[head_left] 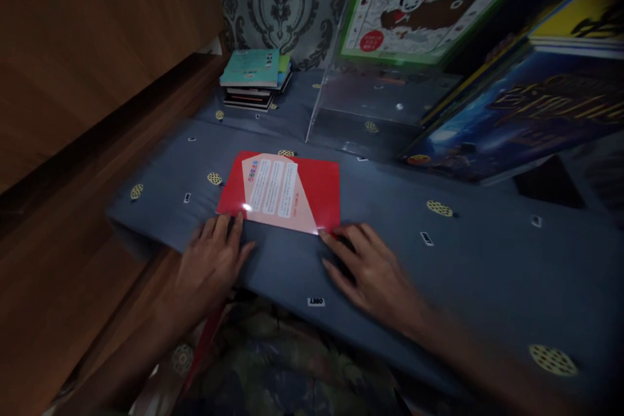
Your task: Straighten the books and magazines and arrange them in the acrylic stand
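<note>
A red book (pixel 322 190) with a pale pink printed panel lies flat on the blue cloth with pineapple prints, its text turned sideways to me. At its near left corner rest the fingertips of my left hand (pixel 210 257), fingers stretched out and thumb apart. My right hand (pixel 368 266) touches the near right corner with its fingertips, the other fingers loosely spread. Neither hand is wrapped round the book. Light glints off its glossy surface near the left edge.
Behind, a small stack of books (pixel 251 71) stands by the patterned wall. A clear acrylic stand (pixel 336 110) holds a green-bordered picture book (pixel 414 6). Several upright books, one dark blue (pixel 526 104), stand at right. A wooden panel (pixel 97 45) borders the left side.
</note>
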A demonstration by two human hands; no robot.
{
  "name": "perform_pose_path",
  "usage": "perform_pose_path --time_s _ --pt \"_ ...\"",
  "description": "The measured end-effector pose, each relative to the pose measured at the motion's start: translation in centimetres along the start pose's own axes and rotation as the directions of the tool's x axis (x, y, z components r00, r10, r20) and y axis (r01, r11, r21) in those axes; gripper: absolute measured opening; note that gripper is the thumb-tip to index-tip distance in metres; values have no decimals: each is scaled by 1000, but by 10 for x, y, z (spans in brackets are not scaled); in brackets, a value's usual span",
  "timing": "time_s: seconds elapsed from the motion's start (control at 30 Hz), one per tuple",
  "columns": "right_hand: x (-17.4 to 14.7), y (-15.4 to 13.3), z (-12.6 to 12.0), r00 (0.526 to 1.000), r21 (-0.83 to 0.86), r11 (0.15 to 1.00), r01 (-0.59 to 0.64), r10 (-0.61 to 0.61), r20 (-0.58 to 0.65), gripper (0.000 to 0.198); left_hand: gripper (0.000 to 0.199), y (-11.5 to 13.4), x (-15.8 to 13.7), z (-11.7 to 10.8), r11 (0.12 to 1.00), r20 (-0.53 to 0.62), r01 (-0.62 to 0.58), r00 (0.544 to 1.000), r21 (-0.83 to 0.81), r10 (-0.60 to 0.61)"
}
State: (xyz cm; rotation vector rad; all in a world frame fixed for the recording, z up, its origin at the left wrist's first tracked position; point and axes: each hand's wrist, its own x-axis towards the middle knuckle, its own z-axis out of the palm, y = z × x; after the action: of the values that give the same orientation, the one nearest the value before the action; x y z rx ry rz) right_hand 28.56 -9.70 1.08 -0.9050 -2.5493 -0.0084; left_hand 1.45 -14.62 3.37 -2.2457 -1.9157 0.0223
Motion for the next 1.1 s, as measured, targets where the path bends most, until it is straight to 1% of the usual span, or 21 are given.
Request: perform_pose_path --time_s 0.1,0.17,0.23,0.3,0.33,0.4,0.43,0.5,0.57,0.63,0.7,0.8,0.87,0.97,1.1 --pt "0 -31 -3 994 29 997 75 -77 79 34 45 -18 16 7 998 -5 3 1000 -63 -3" --pt "5 -44 -6 981 61 989 136 -144 133 33 46 -29 30 10 993 -7 2 1000 -119 -3" --pt "14 -44 -10 957 133 969 209 -231 173 35 45 -39 43 11 984 14 5 1000 -178 -2" --pt "27 -28 -13 944 217 944 250 -287 161 37 44 -45 55 11 974 55 14 998 -228 -1" --pt "33 -16 -13 953 236 941 242 -276 127 37 44 -47 59 10 968 76 17 997 -249 2" --pt "45 13 -10 990 192 973 131 -138 22 35 45 -49 64 9 960 101 23 995 -281 6" --pt "49 26 -7 999 160 986 52 -53 2 35 45 -49 65 10 955 105 21 994 -295 10" --pt "53 48 2 993 88 989 -116 118 -28 37 46 -50 67 10 947 106 17 994 -320 18" --pt "51 56 11 982 80 979 -186 187 -10 38 46 -51 70 12 942 105 1 994 -336 36" --pt "44 53 17 983 85 979 -185 186 -8 36 45 -52 75 12 938 100 -31 993 -346 69" --pt "35 44 18 985 88 982 -164 168 -33 33 43 -54 83 13 930 93 -73 989 -360 114" --pt "24 32 13 987 124 981 -146 154 -55 32 41 -53 98 13 912 95 -119 981 -393 169" --pt "19 29 10 987 151 978 -141 150 -52 33 39 -51 108 14 897 93 -141 976 -419 197" --pt "18 31 6 988 164 977 -138 148 -48 32 36 -46 120 17 876 76 -178 969 -449 235" --pt "29 42 9 992 105 988 -115 120 -33 30 35 -43 130 22 851 32 -217 964 -478 263"
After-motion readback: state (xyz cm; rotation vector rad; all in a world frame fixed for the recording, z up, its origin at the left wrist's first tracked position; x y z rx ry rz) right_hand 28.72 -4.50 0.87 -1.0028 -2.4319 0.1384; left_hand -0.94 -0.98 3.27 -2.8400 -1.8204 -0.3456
